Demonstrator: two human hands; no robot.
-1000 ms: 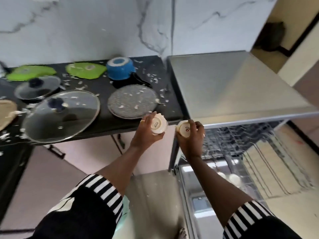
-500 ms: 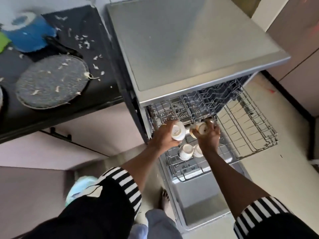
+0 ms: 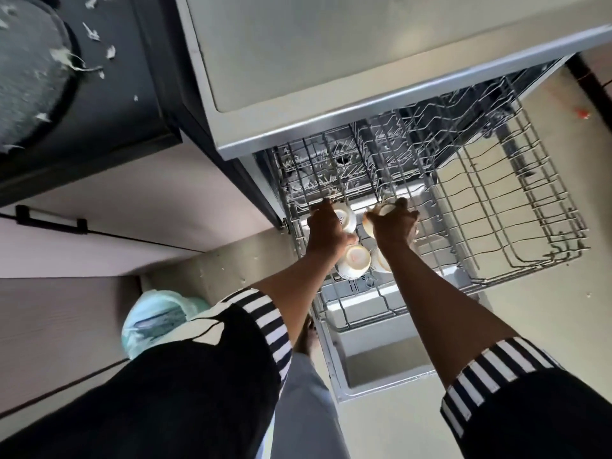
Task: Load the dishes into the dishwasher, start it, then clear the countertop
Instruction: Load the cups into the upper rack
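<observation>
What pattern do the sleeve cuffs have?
Black-and-white stripes; the head view shows it best on the right cuff.

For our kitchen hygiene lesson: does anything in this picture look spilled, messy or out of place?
Yes. Pale scraps lie scattered over the black countertop and the round grey dish at upper left; a few specks dot the floor beside the dishwasher.

Cream cups [image 3: 353, 261] inverted in wire rack [image 3: 530, 207], held cups [image 3: 346, 219] beside

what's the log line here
phase: loading | left hand: grips left cup | right hand: grips right cup | dishwasher rack: two cups inside
</observation>
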